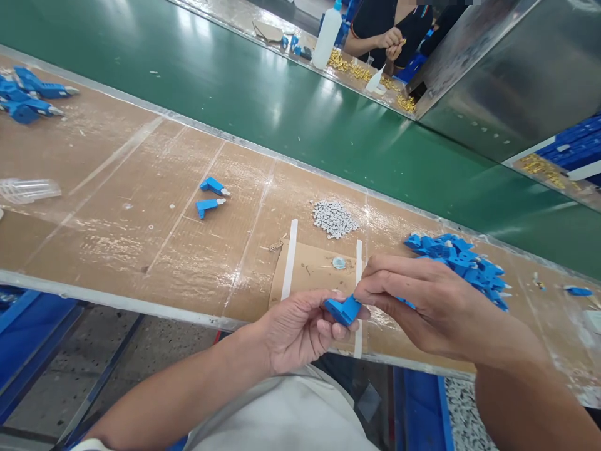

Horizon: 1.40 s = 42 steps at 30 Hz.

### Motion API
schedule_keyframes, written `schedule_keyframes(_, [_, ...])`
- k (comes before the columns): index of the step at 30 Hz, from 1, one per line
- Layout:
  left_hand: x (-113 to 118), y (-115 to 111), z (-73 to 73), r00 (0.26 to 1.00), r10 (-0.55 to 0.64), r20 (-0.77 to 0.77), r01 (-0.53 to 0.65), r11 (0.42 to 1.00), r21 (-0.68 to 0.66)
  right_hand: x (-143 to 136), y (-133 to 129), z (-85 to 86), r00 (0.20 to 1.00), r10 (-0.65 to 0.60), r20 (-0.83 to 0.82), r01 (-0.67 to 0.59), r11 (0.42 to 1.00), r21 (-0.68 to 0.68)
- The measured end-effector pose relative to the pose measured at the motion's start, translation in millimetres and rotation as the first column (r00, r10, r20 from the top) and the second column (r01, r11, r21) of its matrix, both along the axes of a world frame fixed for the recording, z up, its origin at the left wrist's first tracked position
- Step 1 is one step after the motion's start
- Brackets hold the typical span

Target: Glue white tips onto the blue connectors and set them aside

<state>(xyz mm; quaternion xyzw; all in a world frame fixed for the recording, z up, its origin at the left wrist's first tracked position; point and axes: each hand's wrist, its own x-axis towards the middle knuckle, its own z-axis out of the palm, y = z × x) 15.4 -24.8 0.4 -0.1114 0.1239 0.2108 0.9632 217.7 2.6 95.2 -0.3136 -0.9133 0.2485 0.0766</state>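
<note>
A small blue plastic part [344, 311] is held between my two hands, above the near edge of the bench. My left hand [303, 326] cups it palm up, with the thumb and fingers closed around its left side. The fingertips of my right hand [417, 300] are pinched together at the part's upper right end; whether they hold something small there is hidden. Just beyond lies a piece of cardboard [314, 266] with white tape strips and a small clear blob on it. A pile of small grey pieces [334, 218] lies past the cardboard.
A heap of blue parts [462, 263] lies right, partly behind my right hand. Two blue parts [212, 195] lie left of centre, more [28, 94] at far left near clear plastic [29, 190]. Across the green belt [211, 75], a person handles yellow pieces [359, 71] beside a bottle [327, 36].
</note>
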Motion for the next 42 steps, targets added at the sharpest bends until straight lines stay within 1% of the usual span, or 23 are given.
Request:
schedule_keyframes(4, [0.9, 0.2, -3.0, 1.0, 0.001, -0.005, -0.001, 1.0, 0.005, -0.5, 0.8, -0.6, 0.998, 0.018, 0.062, -0.018, 1.0, -0.002])
schedule_keyframes(7, [1.3, 0.7, -4.9, 1.0, -0.003, -0.004, 0.003, 1.0, 0.006, -1.9, 0.7, -0.5, 0.997, 0.033, 0.071, -0.032, 0.999, -0.006])
schedule_keyframes(11, [1.1, 2.4, -4.8, 1.0, -0.004, -0.01, 0.004, 1.0, -0.004, -2.3, 1.8, 2.8, 0.997, 0.012, 0.079, -0.012, 1.0, -0.011])
schedule_keyframes(13, [0.0, 3.7, -2.0, 1.0, -0.005, -0.012, 0.005, 1.0, 0.01, 0.4, 3.2, 5.6, 1.0, 0.005, 0.009, -0.005, 1.0, -0.031])
schedule_keyframes(14, [-0.9, 4.3, 0.1, 1.0, -0.007, -0.013, 0.007, 1.0, 0.026, 2.6, 3.5, 6.9, 0.998, -0.011, -0.066, 0.01, 1.0, -0.023])
schedule_keyframes(15, [-1.9, 4.7, 2.5, 1.0, -0.011, -0.019, 0.011, 0.999, 0.046, 5.2, 3.3, 7.6, 0.986, -0.051, -0.161, 0.051, 0.999, -0.009])
schedule_keyframes(16, [-2.9, 5.0, 5.1, 0.999, -0.01, -0.031, 0.013, 0.998, 0.069, 7.9, 2.2, 7.5, 0.957, -0.122, -0.262, 0.125, 0.992, -0.006])
schedule_keyframes(17, [-3.8, 5.0, 7.5, 0.999, 0.002, -0.052, 0.002, 0.996, 0.093, 10.4, 0.0, 6.3, 0.907, -0.225, -0.354, 0.228, 0.973, -0.034])
schedule_keyframes(18, [-4.4, 4.8, 9.6, 0.996, 0.031, -0.082, -0.021, 0.992, 0.122, 12.5, -3.1, 3.7, 0.833, -0.355, -0.423, 0.347, 0.933, -0.1])
schedule_keyframes(19, [-4.6, 4.3, 11.1, 0.991, 0.071, -0.117, -0.053, 0.986, 0.156, 13.7, -7.1, -0.2, 0.735, -0.498, -0.459, 0.46, 0.865, -0.202])
schedule_keyframes(20, [-4.4, 3.7, 12.0, 0.981, 0.117, -0.152, -0.087, 0.977, 0.195, 13.8, -11.8, -5.5, 0.625, -0.634, -0.456, 0.544, 0.772, -0.328])
schedule_keyframes(21, [-3.9, 3.0, 12.3, 0.97, 0.162, -0.182, -0.116, 0.963, 0.243, 12.6, -16.9, -11.7, 0.52, -0.741, -0.425, 0.584, 0.672, -0.456])
schedule_keyframes(22, [-3.0, 2.2, 12.2, 0.958, 0.2, -0.206, -0.134, 0.946, 0.294, 10.1, -22.2, -18.7, 0.437, -0.813, -0.384, 0.577, 0.581, -0.574])
schedule_keyframes(23, [-1.9, 1.6, 11.9, 0.948, 0.225, -0.223, -0.14, 0.929, 0.341, 6.3, -27.3, -26.0, 0.386, -0.854, -0.348, 0.528, 0.514, -0.677])
schedule_keyframes(24, [-0.6, 1.0, 11.5, 0.942, 0.241, -0.235, -0.139, 0.914, 0.38, 1.6, -32.0, -33.1, 0.367, -0.873, -0.321, 0.448, 0.468, -0.762])
schedule_keyframes(25, [0.6, 0.5, 11.3, 0.935, 0.254, -0.245, -0.137, 0.901, 0.411, -3.6, -36.1, -40.0, 0.37, -0.877, -0.307, 0.352, 0.438, -0.827])
schedule_keyframes(27, [3.1, -0.1, 11.6, 0.924, 0.278, -0.263, -0.133, 0.878, 0.46, -13.7, -41.8, -51.7, 0.383, -0.872, -0.306, 0.18, 0.395, -0.901])
schedule_keyframes(29, [5.1, -0.7, 12.8, 0.91, 0.299, -0.288, -0.123, 0.856, 0.502, -20.8, -44.0, -60.5, 0.363, -0.877, -0.314, 0.074, 0.363, -0.929])
schedule_keyframes(31, [6.5, -1.7, 14.2, 0.894, 0.313, -0.321, -0.105, 0.841, 0.53, -24.0, -43.7, -66.5, 0.344, -0.879, -0.33, 0.015, 0.356, -0.934])
schedule_keyframes(34, [8.0, -4.6, 15.4, 0.873, 0.332, -0.357, -0.094, 0.833, 0.545, -25.2, -42.4, -72.4, 0.326, -0.875, -0.359, -0.039, 0.367, -0.929])
schedule_keyframes(38, [11.2, -10.0, 14.1, 0.854, 0.378, -0.357, -0.117, 0.809, 0.575, -30.2, -45.3, -81.7, 0.27, -0.886, -0.377, -0.087, 0.367, -0.926])
schedule_keyframes(40, [12.9, -11.3, 12.5, 0.852, 0.396, -0.342, -0.139, 0.801, 0.582, -33.6, -48.1, -87.4, 0.236, -0.892, -0.386, -0.075, 0.379, -0.922])
schedule_keyframes(42, [13.2, -10.3, 11.0, 0.858, 0.404, -0.317, -0.171, 0.807, 0.565, -35.9, -49.7, -92.1, 0.207, -0.895, -0.395, -0.031, 0.398, -0.917])
